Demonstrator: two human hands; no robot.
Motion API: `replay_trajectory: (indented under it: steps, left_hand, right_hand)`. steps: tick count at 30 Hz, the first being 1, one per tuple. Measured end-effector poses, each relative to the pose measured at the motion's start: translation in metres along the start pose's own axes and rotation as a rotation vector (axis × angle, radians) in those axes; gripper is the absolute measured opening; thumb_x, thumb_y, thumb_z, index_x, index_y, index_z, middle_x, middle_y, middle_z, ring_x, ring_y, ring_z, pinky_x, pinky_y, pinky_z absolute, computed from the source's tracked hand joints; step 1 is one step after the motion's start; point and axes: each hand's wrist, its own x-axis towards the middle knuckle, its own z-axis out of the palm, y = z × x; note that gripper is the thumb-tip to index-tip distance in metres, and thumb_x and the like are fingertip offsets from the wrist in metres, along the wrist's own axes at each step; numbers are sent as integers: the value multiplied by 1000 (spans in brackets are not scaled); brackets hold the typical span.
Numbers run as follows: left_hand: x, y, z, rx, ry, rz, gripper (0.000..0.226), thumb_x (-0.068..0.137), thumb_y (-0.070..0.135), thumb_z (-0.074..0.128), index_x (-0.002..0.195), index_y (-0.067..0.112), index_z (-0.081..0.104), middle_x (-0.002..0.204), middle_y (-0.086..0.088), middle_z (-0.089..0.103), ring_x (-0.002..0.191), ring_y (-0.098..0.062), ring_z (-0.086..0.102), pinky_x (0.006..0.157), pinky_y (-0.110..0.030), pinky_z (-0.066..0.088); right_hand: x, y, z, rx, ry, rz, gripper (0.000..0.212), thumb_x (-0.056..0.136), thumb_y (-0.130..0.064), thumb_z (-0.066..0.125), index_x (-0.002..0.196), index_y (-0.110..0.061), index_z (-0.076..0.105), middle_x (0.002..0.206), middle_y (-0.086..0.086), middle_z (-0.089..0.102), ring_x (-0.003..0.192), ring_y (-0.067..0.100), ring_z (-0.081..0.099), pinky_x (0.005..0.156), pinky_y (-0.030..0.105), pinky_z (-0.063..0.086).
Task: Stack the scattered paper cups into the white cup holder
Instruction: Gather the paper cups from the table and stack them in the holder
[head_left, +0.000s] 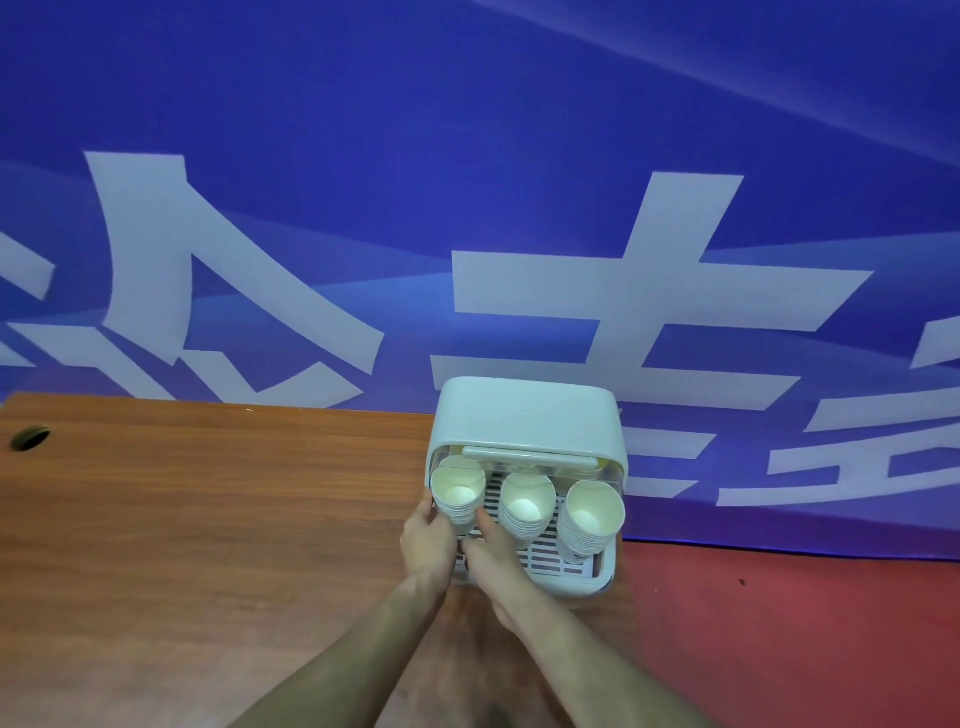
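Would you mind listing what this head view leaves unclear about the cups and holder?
- Left cup stack: its base, hidden by both hands, left hand and right hand.
- White cup holder: rear interior, hidden under its lid.
- Cup counts: rims too small to count.

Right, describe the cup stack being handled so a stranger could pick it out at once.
On the brown wooden table stands a white plastic cup holder with three stacks of white paper cups in its slatted tray. The wanted leftmost stack sits by the holder's left wall. Only it has the left hand and right hand around it.
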Motion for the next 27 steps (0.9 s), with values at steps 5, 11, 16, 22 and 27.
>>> replay_trajectory:
  steps: [5, 11, 16, 22, 27]
  left_hand:
    - [-5, -3, 3, -10, 17, 20, 35, 88, 13, 59, 120, 21, 70, 107, -1, 72, 98, -18, 64, 88, -30, 49]
    - [-4, -10, 5, 43, 42, 26, 35, 89, 15, 58, 122, 22, 69, 104, 1, 73, 98, -20, 65, 90, -33, 50]
    - [-7, -16, 3, 159, 285, 37, 17, 90, 6, 51, 98, 7, 66, 102, -14, 66, 94, -31, 59, 85, -34, 44]
    - [-23, -28, 31, 140, -29, -38, 34, 87, 3, 45, 64, 8, 70, 59, -8, 69, 55, -22, 65, 53, -27, 53]
    - [-39, -38, 77, 77, -356, -124, 17, 87, 3, 57, 81, 13, 70, 72, -1, 68, 74, -19, 60, 66, -27, 44]
  right_hand:
    - [-1, 7, 0, 23, 33, -72, 48, 85, -10, 49, 116, -44, 60, 100, -13, 72, 95, 11, 68, 88, 44, 56]
    - [-2, 8, 0, 49, 40, -46, 46, 86, -11, 51, 117, -43, 60, 101, -13, 72, 93, 10, 69, 82, 38, 59]
    - [-1, 23, -14, 25, 325, 55, 24, 83, -8, 57, 98, -19, 71, 93, -3, 71, 93, 20, 67, 88, 38, 54]
    - [-15, 42, -70, 122, 677, 179, 13, 80, -8, 57, 80, -16, 68, 79, 7, 71, 84, 31, 67, 79, 37, 55]
    - [-19, 37, -107, 168, 832, 178, 27, 85, -9, 57, 110, -16, 65, 103, 12, 69, 99, 33, 61, 88, 37, 47]
